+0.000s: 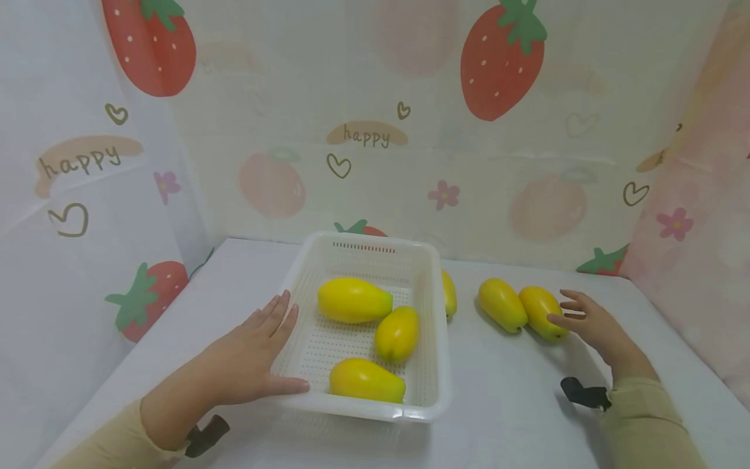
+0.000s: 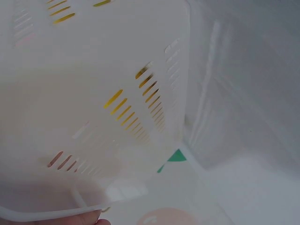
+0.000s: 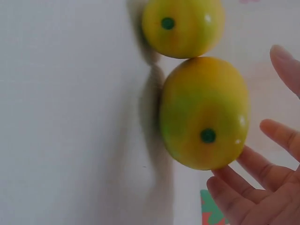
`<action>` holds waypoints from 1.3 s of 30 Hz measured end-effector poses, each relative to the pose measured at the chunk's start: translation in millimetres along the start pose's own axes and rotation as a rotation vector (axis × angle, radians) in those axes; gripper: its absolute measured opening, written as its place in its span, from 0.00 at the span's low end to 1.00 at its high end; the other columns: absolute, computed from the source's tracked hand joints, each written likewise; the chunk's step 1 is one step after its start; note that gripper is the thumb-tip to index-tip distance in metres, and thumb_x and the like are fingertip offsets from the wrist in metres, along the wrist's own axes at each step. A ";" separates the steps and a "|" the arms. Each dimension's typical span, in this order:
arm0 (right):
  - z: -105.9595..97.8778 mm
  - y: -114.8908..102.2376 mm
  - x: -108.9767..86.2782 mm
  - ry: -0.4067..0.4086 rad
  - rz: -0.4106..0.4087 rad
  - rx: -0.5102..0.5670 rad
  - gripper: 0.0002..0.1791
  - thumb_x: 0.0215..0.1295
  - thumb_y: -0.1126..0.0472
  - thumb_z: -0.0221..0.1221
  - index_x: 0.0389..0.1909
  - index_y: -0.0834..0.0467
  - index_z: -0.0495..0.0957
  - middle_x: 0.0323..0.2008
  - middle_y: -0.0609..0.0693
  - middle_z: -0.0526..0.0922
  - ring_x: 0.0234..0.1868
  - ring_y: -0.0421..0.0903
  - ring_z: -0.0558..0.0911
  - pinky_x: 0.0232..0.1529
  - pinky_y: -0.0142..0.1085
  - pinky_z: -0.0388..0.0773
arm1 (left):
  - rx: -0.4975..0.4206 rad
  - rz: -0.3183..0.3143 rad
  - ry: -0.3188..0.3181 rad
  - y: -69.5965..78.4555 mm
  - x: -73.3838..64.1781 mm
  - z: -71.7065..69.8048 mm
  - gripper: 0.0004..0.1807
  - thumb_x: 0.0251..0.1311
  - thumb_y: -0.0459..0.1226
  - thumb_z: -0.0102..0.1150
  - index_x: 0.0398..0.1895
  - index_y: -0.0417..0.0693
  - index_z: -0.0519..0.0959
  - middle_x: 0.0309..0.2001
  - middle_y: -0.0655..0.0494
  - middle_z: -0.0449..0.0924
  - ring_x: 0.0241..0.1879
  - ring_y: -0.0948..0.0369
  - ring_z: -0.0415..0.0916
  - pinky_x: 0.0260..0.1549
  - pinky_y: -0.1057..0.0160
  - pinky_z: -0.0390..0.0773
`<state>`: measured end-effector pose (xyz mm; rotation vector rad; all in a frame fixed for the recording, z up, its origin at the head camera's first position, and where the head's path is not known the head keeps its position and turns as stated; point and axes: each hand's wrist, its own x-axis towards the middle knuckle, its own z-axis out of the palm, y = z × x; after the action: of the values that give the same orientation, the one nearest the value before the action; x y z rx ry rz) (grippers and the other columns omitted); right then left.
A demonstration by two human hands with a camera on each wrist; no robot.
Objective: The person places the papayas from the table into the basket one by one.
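A white plastic basket [image 1: 436, 352] holds three yellow papayas, one at the back [image 1: 354, 300], one at the right [image 1: 397, 334] and one near the front [image 1: 366, 381]. My left hand [image 1: 240, 352] rests on the basket's left rim, fingers extended, thumb along the front corner. In the left wrist view, fingertips [image 2: 79, 219] show below the slotted basket wall [image 2: 70, 108]. Two more papayas lie side by side on the right, a left one [image 1: 502, 305] and a right one [image 1: 541, 312]. Beside the right one is my right hand [image 1: 594, 329], fingers spread and loosely bent, not closed round it.
Another papaya [image 1: 448, 294] lies just behind the basket's right wall, partly hidden by it. All stand on a white-covered table [image 1: 498, 404]. A printed fabric backdrop [image 1: 363, 78] rises behind, with side panels left and right.
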<state>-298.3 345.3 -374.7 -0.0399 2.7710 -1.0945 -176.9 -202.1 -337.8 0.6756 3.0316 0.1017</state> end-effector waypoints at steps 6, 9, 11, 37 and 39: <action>8.0 7.9 3.4 -0.014 0.059 -0.010 0.58 0.51 0.35 0.59 0.71 0.59 0.38 0.66 0.71 0.50 0.63 0.69 0.54 0.56 0.64 0.57 | -0.005 -0.020 -0.020 0.5 0.6 0.6 0.62 0.41 0.76 0.41 0.71 0.42 0.44 0.72 0.44 0.33 0.70 0.49 0.34 0.65 0.47 0.46; 9.9 9.5 2.8 -0.018 0.080 -0.020 0.58 0.51 0.36 0.60 0.71 0.60 0.38 0.65 0.71 0.50 0.62 0.70 0.54 0.55 0.63 0.58 | -0.002 -0.025 -0.026 0.6 0.9 1.2 0.64 0.39 0.78 0.37 0.71 0.43 0.44 0.72 0.44 0.33 0.70 0.49 0.35 0.65 0.47 0.46; 10.8 10.3 1.9 -0.020 0.088 -0.028 0.58 0.52 0.36 0.60 0.71 0.61 0.38 0.65 0.72 0.50 0.62 0.70 0.54 0.55 0.63 0.58 | -0.002 -0.028 -0.030 0.9 0.8 1.1 0.64 0.37 0.79 0.36 0.71 0.44 0.44 0.72 0.45 0.33 0.70 0.49 0.35 0.65 0.47 0.46; 16.0 14.8 8.1 0.060 0.181 -0.067 0.57 0.50 0.34 0.59 0.69 0.65 0.45 0.63 0.74 0.50 0.60 0.71 0.55 0.55 0.63 0.58 | -0.009 -0.020 -0.006 0.0 -0.1 1.1 0.61 0.42 0.74 0.43 0.71 0.42 0.44 0.72 0.44 0.33 0.70 0.49 0.34 0.65 0.47 0.47; 16.1 15.0 8.8 0.064 0.186 -0.078 0.57 0.50 0.34 0.59 0.68 0.66 0.45 0.63 0.74 0.50 0.60 0.70 0.55 0.55 0.63 0.58 | -0.008 -0.020 -0.006 0.0 0.0 1.1 0.61 0.42 0.74 0.43 0.71 0.43 0.43 0.72 0.44 0.33 0.70 0.49 0.34 0.65 0.47 0.47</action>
<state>-303.8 344.6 -397.7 0.2427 2.8037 -0.9574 -176.9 -202.0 -338.9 0.6437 3.0296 0.1116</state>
